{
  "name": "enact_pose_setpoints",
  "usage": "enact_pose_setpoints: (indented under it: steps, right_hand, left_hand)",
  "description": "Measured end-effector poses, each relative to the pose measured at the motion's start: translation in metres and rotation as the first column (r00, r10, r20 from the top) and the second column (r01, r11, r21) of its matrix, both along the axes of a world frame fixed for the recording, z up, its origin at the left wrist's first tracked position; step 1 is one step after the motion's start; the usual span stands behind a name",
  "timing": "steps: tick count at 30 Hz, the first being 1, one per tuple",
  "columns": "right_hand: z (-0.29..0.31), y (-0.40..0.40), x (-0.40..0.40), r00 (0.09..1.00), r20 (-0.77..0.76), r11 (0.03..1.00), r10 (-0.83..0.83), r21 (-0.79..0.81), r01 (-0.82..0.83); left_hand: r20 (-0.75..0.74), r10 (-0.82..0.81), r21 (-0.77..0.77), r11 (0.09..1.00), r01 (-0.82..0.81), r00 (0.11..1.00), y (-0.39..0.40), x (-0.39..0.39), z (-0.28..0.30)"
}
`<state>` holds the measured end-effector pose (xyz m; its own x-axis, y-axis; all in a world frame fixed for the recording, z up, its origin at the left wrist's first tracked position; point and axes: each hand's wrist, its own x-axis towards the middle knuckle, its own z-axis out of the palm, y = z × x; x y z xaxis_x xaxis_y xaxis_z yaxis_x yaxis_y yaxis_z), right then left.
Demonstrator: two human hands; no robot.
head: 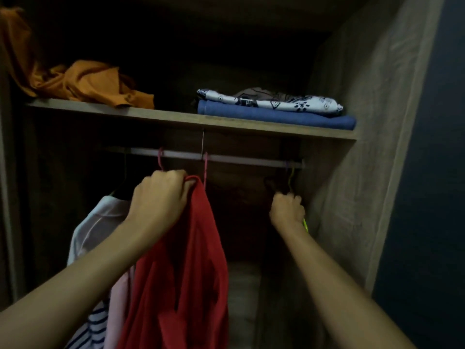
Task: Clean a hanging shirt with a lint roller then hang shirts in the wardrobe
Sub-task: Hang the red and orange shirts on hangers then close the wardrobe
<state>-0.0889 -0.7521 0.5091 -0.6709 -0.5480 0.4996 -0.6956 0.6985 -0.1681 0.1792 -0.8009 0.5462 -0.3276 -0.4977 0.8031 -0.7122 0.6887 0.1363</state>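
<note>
One red shirt (186, 260), long axis vertical

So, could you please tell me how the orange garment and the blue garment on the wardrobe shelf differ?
The orange garment lies crumpled in a loose heap at the left of the shelf; the blue garment is folded flat at the right. Nothing rests on the orange one, whereas a folded white patterned cloth sits on the blue one. Both are plain-coloured and lie on the same shelf above the rail.
</note>
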Motion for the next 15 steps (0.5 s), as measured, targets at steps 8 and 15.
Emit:
enact_pose_setpoints:
  steps: [8, 15]
  right_hand:
    - [0.012, -0.034, -0.036, 0.941, 0.277, 0.964, 0.192, -0.232, -0.128]
    - [0.030, -0.059, -0.028, 0.439, 0.524, 0.525, 0.730, -0.841, 0.130]
  left_hand:
    - [-0.118, -0.045, 0.199, 0.978, 0.068, 0.992, -0.023, 0.013, -0.010]
    - [-0.132, -0.082, 0.311, 0.943, 0.120, 0.988, -0.027, 0.021, -0.018]
